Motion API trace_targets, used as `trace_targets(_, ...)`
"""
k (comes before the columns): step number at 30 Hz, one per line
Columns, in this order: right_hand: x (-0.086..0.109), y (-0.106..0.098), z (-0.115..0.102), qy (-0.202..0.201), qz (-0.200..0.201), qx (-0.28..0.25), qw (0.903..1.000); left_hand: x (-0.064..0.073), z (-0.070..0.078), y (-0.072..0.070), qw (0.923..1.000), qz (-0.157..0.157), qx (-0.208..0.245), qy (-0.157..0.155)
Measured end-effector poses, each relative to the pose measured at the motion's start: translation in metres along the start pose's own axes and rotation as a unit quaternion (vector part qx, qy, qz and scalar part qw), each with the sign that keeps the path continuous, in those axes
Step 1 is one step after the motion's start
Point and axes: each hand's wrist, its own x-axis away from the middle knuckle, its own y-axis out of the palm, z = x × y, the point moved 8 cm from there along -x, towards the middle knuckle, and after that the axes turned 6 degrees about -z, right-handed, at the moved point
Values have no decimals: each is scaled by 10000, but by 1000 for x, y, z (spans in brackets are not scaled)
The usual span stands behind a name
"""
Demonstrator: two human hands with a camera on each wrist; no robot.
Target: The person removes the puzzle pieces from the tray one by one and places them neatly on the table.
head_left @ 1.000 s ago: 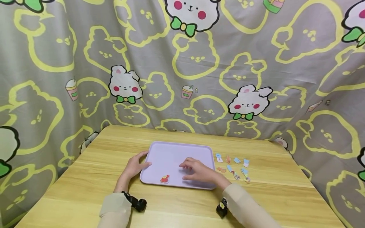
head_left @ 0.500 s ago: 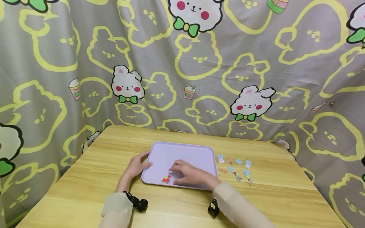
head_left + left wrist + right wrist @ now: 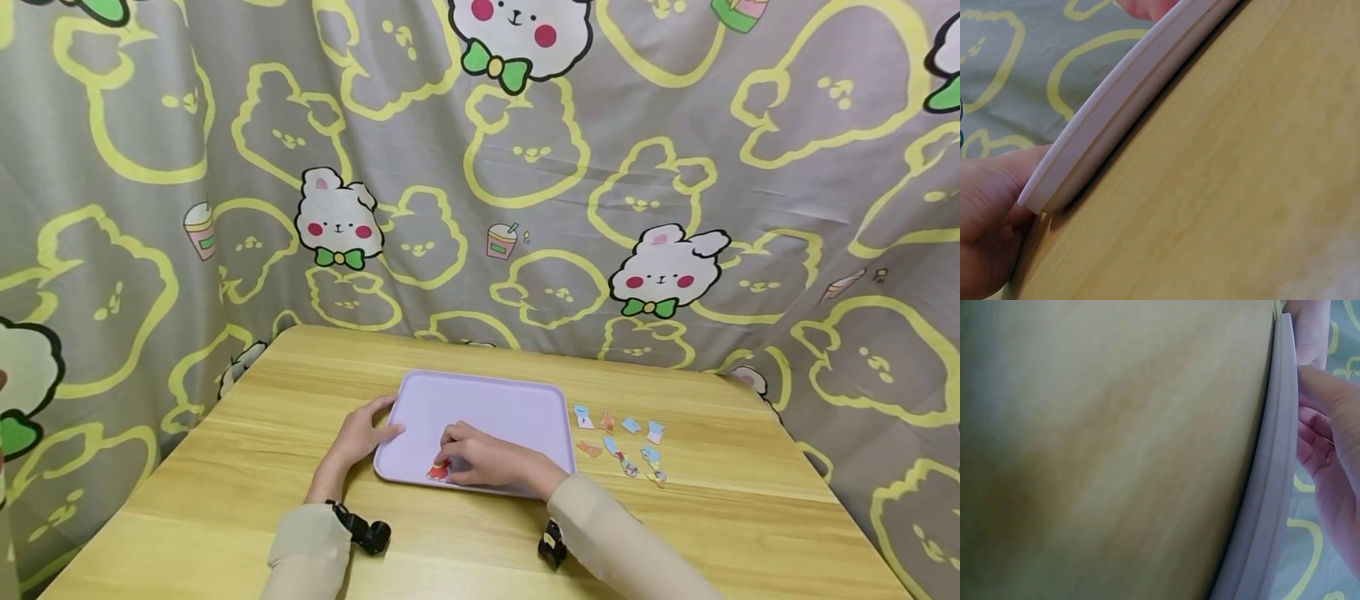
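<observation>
A shallow lilac tray (image 3: 495,400) lies on the wooden table. My left hand (image 3: 363,435) grips its left edge, thumb over the rim; the left wrist view shows the hand (image 3: 988,219) at the tray's corner, fingers below the rim. Close to the tray's near edge, at the left, lies a small red-and-yellow picture cutout (image 3: 436,473). My right hand (image 3: 483,457) reaches across the tray and pinches at this cutout with thumb and forefinger, partly covering it. From the right wrist, curled fingers (image 3: 1316,425) show behind the tray rim; the cutout is hidden there.
Right of the tray, several small cut picture pieces lie in loose rows, among them a blue-and-white piece (image 3: 583,417), an orange piece (image 3: 589,449) and a multicoloured strip (image 3: 628,467). A patterned grey curtain (image 3: 420,250) hangs behind the table (image 3: 247,467).
My right hand has moved left and down over the tray to the red cutout, its fingers closing in. The left hand stays on the tray's edge.
</observation>
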Motion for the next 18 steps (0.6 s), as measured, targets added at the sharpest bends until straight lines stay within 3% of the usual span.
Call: trace_targets(18,1,4,6,318,48,-285,9991,1,0,1,10000,4,-7,-49)
